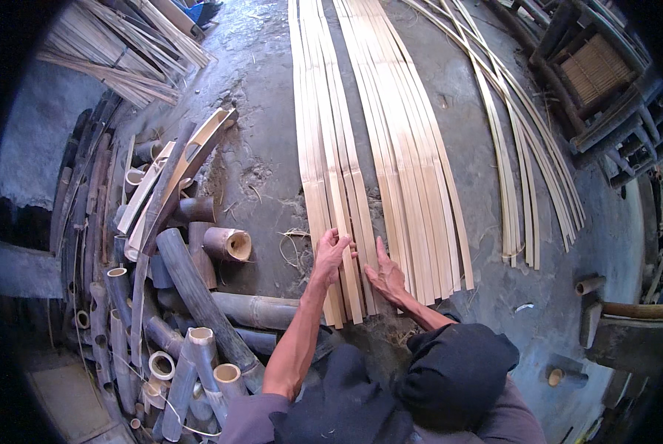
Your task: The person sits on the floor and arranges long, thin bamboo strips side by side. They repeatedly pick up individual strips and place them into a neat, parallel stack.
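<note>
Long, pale split bamboo strips lie side by side on the floor in two groups, running away from me. At the near end of the left group [315, 207], my left hand [331, 257] has its fingers closed on one bamboo strip [354, 292], which looks slightly raised over its neighbours. My right hand [388, 277] rests with fingers stretched and spread at the right edge of that group, in the narrow gap beside the right group [413, 214]. Its fingertips point away from me and it holds nothing.
Cut bamboo tubes and half-split pieces [187, 288] are heaped at the left. More thin strips [505, 96] lie loosely across the floor at right. A bundle of strips [117, 52] stands far left. Dark bamboo furniture [598, 81] is at the far right.
</note>
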Motion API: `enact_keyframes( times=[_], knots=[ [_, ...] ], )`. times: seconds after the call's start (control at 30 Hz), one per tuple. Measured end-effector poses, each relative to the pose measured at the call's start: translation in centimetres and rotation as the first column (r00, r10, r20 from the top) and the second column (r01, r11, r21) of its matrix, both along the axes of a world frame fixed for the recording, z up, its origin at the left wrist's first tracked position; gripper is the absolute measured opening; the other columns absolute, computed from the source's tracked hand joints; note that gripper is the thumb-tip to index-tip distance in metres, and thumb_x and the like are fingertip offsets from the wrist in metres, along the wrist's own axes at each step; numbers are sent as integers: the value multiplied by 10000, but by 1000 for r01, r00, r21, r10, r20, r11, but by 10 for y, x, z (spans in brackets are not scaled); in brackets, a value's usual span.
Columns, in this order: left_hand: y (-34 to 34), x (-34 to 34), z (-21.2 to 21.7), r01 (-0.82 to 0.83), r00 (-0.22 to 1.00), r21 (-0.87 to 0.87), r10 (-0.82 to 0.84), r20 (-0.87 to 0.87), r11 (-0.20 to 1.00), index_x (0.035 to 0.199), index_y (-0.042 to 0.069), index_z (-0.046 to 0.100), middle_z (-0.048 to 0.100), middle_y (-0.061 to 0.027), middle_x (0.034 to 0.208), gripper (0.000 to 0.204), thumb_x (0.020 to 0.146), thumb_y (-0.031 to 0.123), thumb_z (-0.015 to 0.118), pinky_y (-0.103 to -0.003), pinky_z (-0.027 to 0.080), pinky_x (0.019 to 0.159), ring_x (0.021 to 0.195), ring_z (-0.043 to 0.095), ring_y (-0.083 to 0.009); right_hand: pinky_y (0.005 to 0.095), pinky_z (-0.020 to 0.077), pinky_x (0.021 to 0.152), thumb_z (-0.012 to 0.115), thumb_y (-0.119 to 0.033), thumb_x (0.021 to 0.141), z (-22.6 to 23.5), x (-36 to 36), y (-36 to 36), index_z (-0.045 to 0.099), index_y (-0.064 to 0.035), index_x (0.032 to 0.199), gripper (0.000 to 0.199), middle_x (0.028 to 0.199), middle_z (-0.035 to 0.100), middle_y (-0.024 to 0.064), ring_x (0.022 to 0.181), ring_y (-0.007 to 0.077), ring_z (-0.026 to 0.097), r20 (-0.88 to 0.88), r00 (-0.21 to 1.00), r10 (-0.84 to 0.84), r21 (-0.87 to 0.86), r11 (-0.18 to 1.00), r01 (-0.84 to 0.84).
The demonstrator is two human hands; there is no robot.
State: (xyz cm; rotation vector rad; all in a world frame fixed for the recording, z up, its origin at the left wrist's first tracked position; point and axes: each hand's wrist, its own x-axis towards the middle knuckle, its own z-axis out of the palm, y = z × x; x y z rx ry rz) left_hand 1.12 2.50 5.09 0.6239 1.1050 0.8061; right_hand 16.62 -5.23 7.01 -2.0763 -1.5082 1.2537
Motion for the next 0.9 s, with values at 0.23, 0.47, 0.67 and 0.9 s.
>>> enact_keyframes(
  times=[0.23, 0.47, 0.67, 0.9],
  knots=[
    [0, 27, 4, -74, 991, 43, 69, 115, 996, 1170, -13, 489, 630, -71, 941, 352, 901, 133, 662, -307, 566, 672, 788, 635, -154, 338, 511, 908, 581, -142, 931, -28, 18, -18, 167, 30, 1501, 726, 1307, 537, 165, 1006, 185, 622, -443, 894, -68, 237, 953, 190],
    [-11, 36, -23, 0, 996, 77, -7, 94, 997, 1074, -29, 627, 681, -88, 921, 211, 917, 110, 639, -307, 561, 688, 783, 648, -142, 243, 477, 869, 591, -124, 947, -24, 2, -39, 359, -62, 1468, 573, 1233, 590, 37, 1027, 95, 578, -730, 651, -210, 21, 944, 328],
    [7, 43, -22, 78, 991, 126, -90, 95, 989, 1023, -23, 638, 663, -50, 868, 178, 936, 131, 621, -293, 534, 639, 733, 616, -112, 233, 482, 830, 589, -135, 955, -37, 12, -25, 378, -39, 1451, 548, 1189, 611, 33, 996, 77, 579, -678, 703, -216, 50, 940, 337],
    [10, 44, -13, 106, 908, 206, -10, -419, 973, 739, 41, 565, 459, 24, 597, 320, 970, 261, 567, -267, 329, 483, 566, 406, -64, 357, 481, 858, 562, -185, 948, 3, 24, -23, 386, 29, 1408, 536, 1023, 645, 175, 949, 244, 624, 61, 995, -84, 435, 899, 49]
  ],
)
